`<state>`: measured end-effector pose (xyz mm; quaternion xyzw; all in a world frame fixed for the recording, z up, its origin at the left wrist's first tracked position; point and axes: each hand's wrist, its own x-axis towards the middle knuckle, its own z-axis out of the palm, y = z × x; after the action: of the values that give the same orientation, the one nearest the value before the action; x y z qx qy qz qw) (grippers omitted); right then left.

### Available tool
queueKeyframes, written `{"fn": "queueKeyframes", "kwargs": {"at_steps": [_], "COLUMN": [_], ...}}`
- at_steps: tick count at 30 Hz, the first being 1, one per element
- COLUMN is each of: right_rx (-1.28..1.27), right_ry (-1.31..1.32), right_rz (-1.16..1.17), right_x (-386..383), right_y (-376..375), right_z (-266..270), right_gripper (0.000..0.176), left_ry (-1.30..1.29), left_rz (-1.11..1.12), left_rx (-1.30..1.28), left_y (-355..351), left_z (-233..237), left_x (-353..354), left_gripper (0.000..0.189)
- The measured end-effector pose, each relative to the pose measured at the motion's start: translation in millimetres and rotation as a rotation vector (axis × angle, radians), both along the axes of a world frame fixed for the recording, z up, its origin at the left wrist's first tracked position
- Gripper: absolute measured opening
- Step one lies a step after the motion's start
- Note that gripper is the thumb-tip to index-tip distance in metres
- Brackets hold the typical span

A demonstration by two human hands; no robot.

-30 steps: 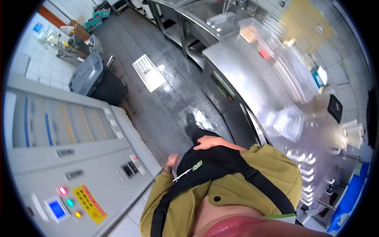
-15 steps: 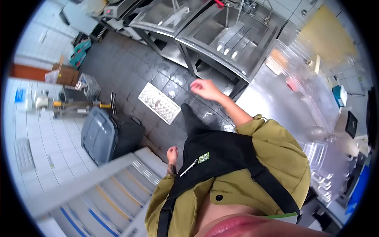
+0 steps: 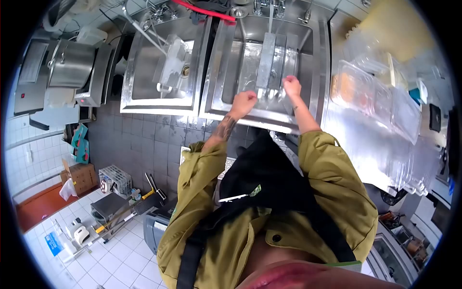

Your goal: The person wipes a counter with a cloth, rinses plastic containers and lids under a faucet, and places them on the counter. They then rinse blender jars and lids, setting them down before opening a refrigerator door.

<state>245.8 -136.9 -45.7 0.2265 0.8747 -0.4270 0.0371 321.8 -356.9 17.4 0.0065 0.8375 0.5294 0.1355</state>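
My left hand point(image 3: 244, 103) is over the front part of the right-hand steel sink point(image 3: 321, 82), its fingers curled and nothing showing in them. To its right, my right hand point(image 3: 291, 85) is also closed with nothing visible in it, near the right side of the basin. Between and beyond the hands, a long narrow translucent container point(image 3: 266, 60) lies lengthwise in the sink, under the spout. Other long pieces lie right beside it, with white ends toward me. My left fingertips are close to these ends.
At left, a second sink point(image 3: 159, 102) holds another translucent piece point(image 3: 173, 62). A red hose point(image 3: 204, 10) lies along the back. Clear plastic containers point(image 3: 356, 86) stand on the steel counter point(image 3: 341, 139) at right. A grey bin point(image 3: 156, 229) and cardboard box point(image 3: 82, 178) are on the floor.
I have turned and moved up to the sinks. Both hands have gone from beside my body to over the right-hand basin. The bin and floor have shifted toward the lower left.
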Motion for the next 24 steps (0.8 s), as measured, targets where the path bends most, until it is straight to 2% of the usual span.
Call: {"fn": "queueKeyframes", "kwargs": {"at_steps": [2, 3, 5, 6, 8, 10, 12, 13, 16, 18, 21, 22, 24], "right_rx": [0.109, 0.159, 0.127, 0.136, 0.179, 0.233, 0.286, 0.3, 0.351, 0.377, 0.271, 0.251, 0.272], "right_ry": [-0.083, -0.107, -0.262, -0.273, -0.308, -0.381, -0.417, -0.427, -0.333, -0.295, -0.367, -0.352, -0.349], "right_rz": [0.0, -0.014, -0.046, -0.045, -0.049, -0.05, 0.034, 0.076, 0.098, 0.116, 0.089, 0.076, 0.083], "right_x": [-29, -37, -34, -36, -50, -55, -59, -63, -66, -68, -74, -73, -74], "right_y": [-7, -10, -20, -21, -19, -19, -13, -16, -23, -26, -33, -35, -38], "right_z": [-42, -65, -58, -57, -59, -59, -63, -65, -62, -66, -60, -64, -69], "right_gripper": [0.05, 0.055, 0.06, 0.06, 0.059, 0.056, 0.054, 0.053, 0.058, 0.063, 0.06, 0.057, 0.056], "left_ry": [-0.232, -0.44, -0.821, -0.678, -0.871, -0.299, -0.709, -0.716, -0.387, -0.244, -0.564, -0.459, -0.442], "left_rz": [-0.065, 0.054, 0.176, -0.037, 0.078, 0.048, 0.227, 0.191, -0.125, -0.177, 0.294, 0.351, 0.345], "left_rx": [-0.215, -0.033, 0.087, 0.14, 0.198, 0.349, 0.441, 0.339, -0.241, -0.483, -0.022, 0.067, 0.108], "left_y": [8, 11, 24, 19, 40, 49, 61, 58, 49, 48, 38, 36, 27], "left_z": [-60, -117, -122, -151, -119, -169, -189, -193, -182, -159, -79, -62, -51], "left_x": [-41, -56, -67, -63, -77, -49, -46, -44, -44, -44, -59, -60, -79], "left_gripper": [0.028, 0.034, 0.034, 0.036, 0.039, 0.032, 0.025, 0.025, 0.025, 0.027, 0.03, 0.035, 0.04]}}
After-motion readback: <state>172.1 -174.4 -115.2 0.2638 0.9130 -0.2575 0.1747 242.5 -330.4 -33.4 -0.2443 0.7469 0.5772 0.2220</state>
